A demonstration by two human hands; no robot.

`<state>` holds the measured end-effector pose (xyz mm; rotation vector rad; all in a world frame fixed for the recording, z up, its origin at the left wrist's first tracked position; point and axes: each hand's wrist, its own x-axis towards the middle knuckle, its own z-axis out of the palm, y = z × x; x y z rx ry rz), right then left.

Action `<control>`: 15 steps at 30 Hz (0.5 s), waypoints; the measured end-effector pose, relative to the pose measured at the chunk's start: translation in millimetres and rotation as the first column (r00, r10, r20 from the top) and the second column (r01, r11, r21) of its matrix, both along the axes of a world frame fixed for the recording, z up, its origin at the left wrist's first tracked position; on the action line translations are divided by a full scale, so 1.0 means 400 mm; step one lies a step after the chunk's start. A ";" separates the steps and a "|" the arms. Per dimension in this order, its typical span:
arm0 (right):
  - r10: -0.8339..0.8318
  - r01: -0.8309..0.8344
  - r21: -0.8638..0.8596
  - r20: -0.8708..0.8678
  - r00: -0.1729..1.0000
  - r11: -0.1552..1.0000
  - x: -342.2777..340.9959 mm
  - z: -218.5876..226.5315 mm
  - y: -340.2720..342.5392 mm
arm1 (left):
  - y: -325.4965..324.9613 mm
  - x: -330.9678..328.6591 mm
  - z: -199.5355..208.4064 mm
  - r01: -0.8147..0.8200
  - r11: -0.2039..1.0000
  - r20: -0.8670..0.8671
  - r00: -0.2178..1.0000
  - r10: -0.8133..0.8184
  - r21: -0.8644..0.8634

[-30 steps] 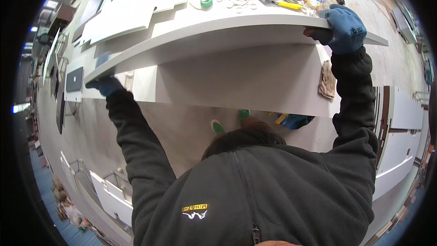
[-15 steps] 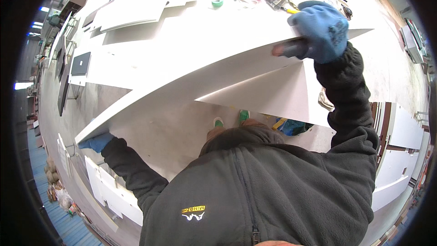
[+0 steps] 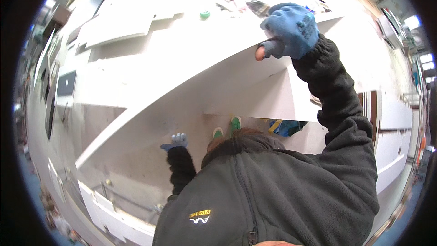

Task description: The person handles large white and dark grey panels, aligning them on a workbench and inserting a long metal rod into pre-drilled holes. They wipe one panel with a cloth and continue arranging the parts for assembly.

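A long white panel (image 3: 227, 75) stands tilted across the view, its upper edge running from low on the left to high on the right. My right hand (image 3: 291, 32), in a blue glove with a bare thumb tip, is closed over that upper edge near the far right end. My left hand (image 3: 175, 141), gloved too, is off the edge, with its fingers spread and nothing in them. It is beside the panel's near face, low and left of my body; whether it touches the face I cannot tell.
White boards (image 3: 123, 23) lie stacked at the far left, with a green roll (image 3: 205, 14) and crumpled plastic (image 3: 258, 7) beyond the panel. A blue bag (image 3: 291, 127) is on the floor near my green shoes (image 3: 235, 124). More white panels (image 3: 398, 109) stand at right.
My left hand has let go of the panel's lower left end and moved right, toward my body, fingers opening. My right hand has shifted slightly left in view, still holding the edge.
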<state>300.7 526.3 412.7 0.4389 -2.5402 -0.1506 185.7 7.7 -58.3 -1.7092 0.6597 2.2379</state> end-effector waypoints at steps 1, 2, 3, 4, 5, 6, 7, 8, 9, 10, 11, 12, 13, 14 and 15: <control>-0.029 0.029 0.003 0.058 0.998 1.000 0.005 0.002 -0.005 | 0.072 0.006 -0.040 0.081 0.995 0.036 0.996 -0.083 0.065; -0.021 0.021 -0.009 -0.035 0.999 1.000 0.006 0.001 -0.014 | 0.128 -0.010 -0.061 0.152 0.984 0.020 0.988 -0.155 0.091; -0.046 0.045 -0.009 -0.037 0.998 0.999 0.017 0.004 -0.026 | 0.175 -0.018 -0.075 0.220 0.970 0.009 0.975 -0.222 0.103; -0.053 0.053 -0.027 -0.032 0.998 0.998 0.030 0.007 -0.037 | 0.206 -0.028 -0.078 0.279 0.956 -0.014 0.960 -0.279 0.096; -0.061 0.060 -0.044 -0.020 0.998 0.997 0.047 0.012 -0.051 | 0.218 -0.045 -0.071 0.328 0.941 -0.036 0.945 -0.327 0.083; -0.062 0.060 -0.032 -0.063 0.996 0.998 0.064 0.017 -0.069 | 0.224 -0.063 -0.059 0.382 0.922 -0.064 0.924 -0.378 0.072; -0.077 0.076 -0.022 -0.089 0.993 0.997 0.082 0.024 -0.085 | 0.222 -0.083 -0.045 0.424 0.904 -0.088 0.904 -0.419 0.052; -0.028 0.023 -0.044 -0.130 0.991 0.999 0.085 0.033 -0.097 | 0.213 -0.101 -0.030 0.478 0.878 -0.111 0.874 -0.473 0.022; -0.071 0.054 -0.108 -0.158 0.985 0.993 0.108 0.037 -0.121 | 0.206 -0.126 -0.012 0.518 0.855 -0.134 0.847 -0.515 -0.011; -0.150 0.141 -0.069 -0.151 0.977 0.988 0.136 0.051 -0.138 | 0.191 -0.157 0.016 0.543 0.837 -0.162 0.822 -0.545 -0.061; -0.218 0.216 -0.034 -0.155 0.963 0.976 0.168 0.069 -0.149 | 0.181 -0.194 0.051 0.561 0.819 -0.197 0.796 -0.573 -0.116; -0.271 0.267 -0.049 -0.176 0.946 0.962 0.204 0.090 -0.158 | 0.175 -0.235 0.094 0.576 0.800 -0.230 0.766 -0.601 -0.169; -0.318 0.310 -0.068 -0.193 0.929 0.948 0.239 0.110 -0.168 | 0.170 -0.278 0.147 0.567 0.791 -0.271 0.744 -0.611 -0.229; -0.359 0.347 -0.093 -0.206 0.910 0.933 0.274 0.130 -0.174 | 0.175 -0.324 0.210 0.549 0.786 -0.315 0.721 -0.617 -0.284; -0.401 0.387 -0.107 -0.266 0.877 0.916 0.320 0.153 -0.179 | 0.191 -0.363 0.289 0.523 0.783 -0.370 0.691 -0.620 -0.336</control>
